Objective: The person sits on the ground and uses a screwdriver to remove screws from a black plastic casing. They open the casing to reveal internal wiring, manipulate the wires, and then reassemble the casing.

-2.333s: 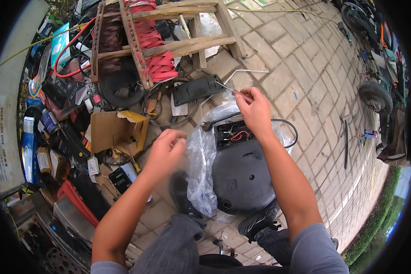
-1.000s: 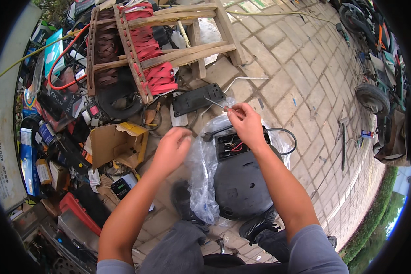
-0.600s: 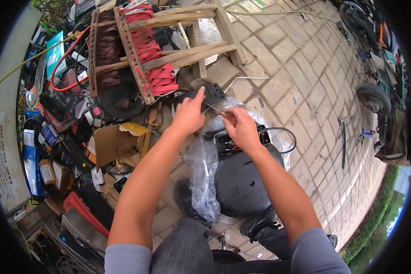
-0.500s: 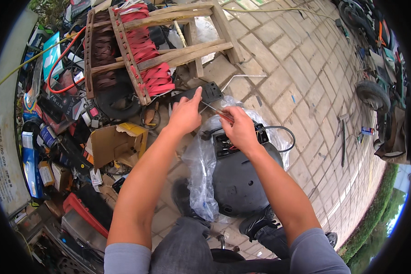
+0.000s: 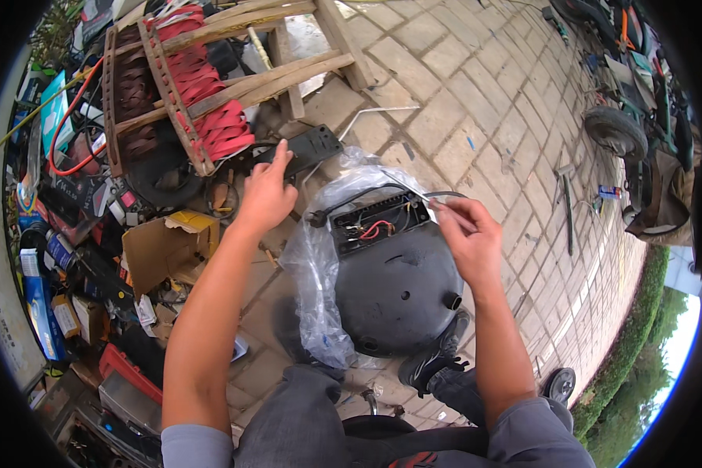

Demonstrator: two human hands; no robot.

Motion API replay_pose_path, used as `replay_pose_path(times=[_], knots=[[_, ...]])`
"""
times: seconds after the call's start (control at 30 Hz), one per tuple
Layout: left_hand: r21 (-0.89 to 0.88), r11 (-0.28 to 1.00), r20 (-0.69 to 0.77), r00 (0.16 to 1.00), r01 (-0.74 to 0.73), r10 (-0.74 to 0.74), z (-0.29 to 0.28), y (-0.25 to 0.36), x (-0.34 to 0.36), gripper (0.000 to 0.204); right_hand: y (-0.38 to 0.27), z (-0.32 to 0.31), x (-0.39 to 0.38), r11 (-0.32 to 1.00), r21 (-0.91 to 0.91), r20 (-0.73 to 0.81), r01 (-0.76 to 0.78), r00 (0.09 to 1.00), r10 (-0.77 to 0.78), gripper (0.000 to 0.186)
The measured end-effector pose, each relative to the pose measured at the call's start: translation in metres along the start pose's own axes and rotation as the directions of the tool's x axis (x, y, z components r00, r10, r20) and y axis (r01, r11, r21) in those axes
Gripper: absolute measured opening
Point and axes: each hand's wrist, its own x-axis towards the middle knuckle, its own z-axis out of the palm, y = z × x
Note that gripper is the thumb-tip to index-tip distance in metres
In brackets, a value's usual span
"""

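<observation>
Blk housing [image 5: 398, 285]: head cam ctr, red wires [image 5: 377, 228] at its 12; clear plastic [image 5: 320, 316] around/under, prob. vs scuffs.
L hand [image 5: 265, 191]: half-open, seems empty, index out at blk cover [image 5: 318, 145], 11 o'clock; contact unclear.
R hand [image 5: 471, 236]: pinching screwdriver [image 5: 405, 184], tip twd 10.

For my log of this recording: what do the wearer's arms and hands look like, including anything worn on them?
Both the left hand and the right hand are bare, with no gloves or wristbands showing. The forearms are bare too. Short, plain grey-blue sleeves end near the elbows; no print or cable shows on them.
</observation>
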Motion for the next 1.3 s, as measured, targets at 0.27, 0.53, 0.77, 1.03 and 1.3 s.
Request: replay_pose_path(times=[0.27,0.53,0.77,1.03,1.3], knots=[[-0.059,0.998,-0.123,0.992,-0.005,-0.002,0.006,-0.005,-0.012,0.076,0.029,-0.046,-0.034,0.977,-0.191,-0.107,-0.091,0.992,0.071,0.015],[-0.078,0.997,-0.265,0.964,0.007,-0.028,0.006,0.008,-0.017,0.057,0.041,-0.041,-0.033,0.974,-0.215,-0.110,-0.065,0.993,0.042,0.016],[-0.105,0.992,-0.386,0.922,-0.074,0.028,0.007,0.008,-0.014,0.044,0.045,-0.050,-0.038,0.990,-0.006,-0.155,-0.139,0.978,0.136,0.018],[-0.339,0.941,-0.397,0.909,-0.015,-0.129,0.001,0.012,-0.006,0.034,0.021,-0.075,-0.011,0.970,0.243,-0.345,0.012,0.936,0.074,0.017],[-0.700,0.710,-0.254,0.901,0.080,-0.351,0.000,-0.013,-0.003,0.033,0.073,0.000,0.017,0.838,-0.530,0.037,0.129,0.991,-0.129,0.013]])
